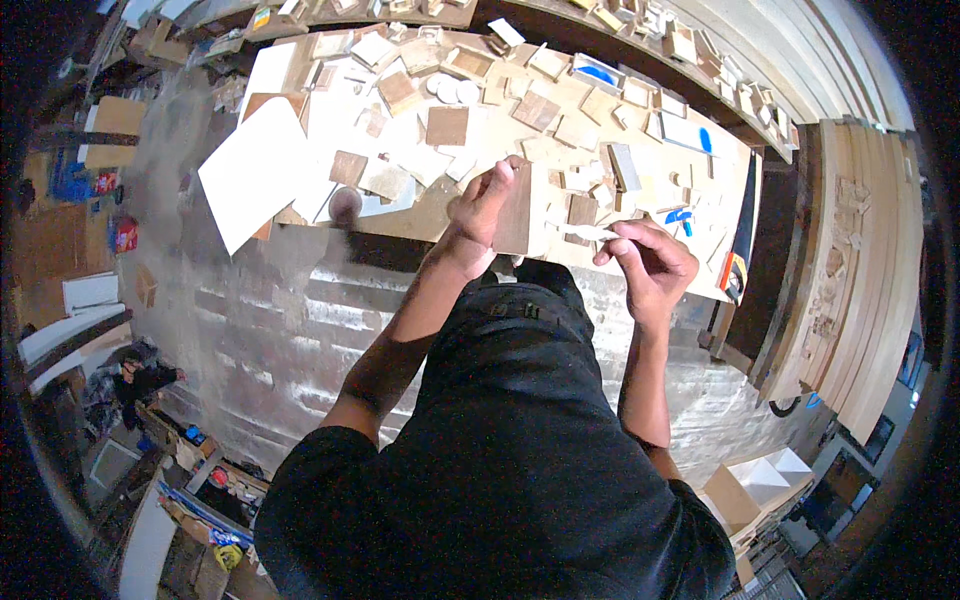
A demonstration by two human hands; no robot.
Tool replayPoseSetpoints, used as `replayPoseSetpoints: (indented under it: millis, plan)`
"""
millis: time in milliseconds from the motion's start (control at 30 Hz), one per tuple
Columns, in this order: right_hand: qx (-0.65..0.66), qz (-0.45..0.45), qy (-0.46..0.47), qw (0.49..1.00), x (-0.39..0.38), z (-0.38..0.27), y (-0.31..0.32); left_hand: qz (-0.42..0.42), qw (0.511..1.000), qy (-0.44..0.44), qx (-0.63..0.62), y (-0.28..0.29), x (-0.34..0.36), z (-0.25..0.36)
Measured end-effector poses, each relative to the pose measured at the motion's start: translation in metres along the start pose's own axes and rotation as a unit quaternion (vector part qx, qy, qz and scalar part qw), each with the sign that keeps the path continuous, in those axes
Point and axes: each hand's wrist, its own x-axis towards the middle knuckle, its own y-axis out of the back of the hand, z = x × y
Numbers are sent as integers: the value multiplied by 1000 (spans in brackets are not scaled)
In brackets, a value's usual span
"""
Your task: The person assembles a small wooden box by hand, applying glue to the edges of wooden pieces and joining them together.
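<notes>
1. The room looks like a woodworking space: a worn grey floor with pale streaks, a cluttered worktable, and long pale boards stacked to the right.
2. Small wooden pieces cover much of the tabletop, and a shelf behind its far edge carries more small boxes.
3. The left hand is curled at the left side of a brown wooden panel, thumb up near its top corner; it grips the panel, though most of its fingers are hidden.
4. That panel stands at the table's near edge, in front of the person's waist, between the two hands.
5. The right hand is pinched, thumb against fingers, around a slim white object pointing left toward the panel. Its exact kind is too blurred to tell.
6. Left of the hands, a large white sheet juts past the table's edge, with a round brownish object nearby.
7. Beyond the right hand lie a blue tool and, near the right corner, an orange-and-black item.
8. Farther back are white discs and a dark brown square; another person is at far left.
9. The left hand and panel block part of the tabletop behind them.
</notes>
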Motion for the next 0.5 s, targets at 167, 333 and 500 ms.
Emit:
replayPoseSetpoints:
  millis: [167, 333, 500]
  plan:
    - [67, 6, -22, 998, -8, -12, 3, -40, 999, -21, 4, -18, 7, -6]
    - [69, 3, -36, 997, -18, -14, -1, -81, 992, -55, 79, -31, 0, 0]
    - [15, 16, -44, 999, -28, -19, 0, -80, 983, -78, 142, -40, -12, 2]
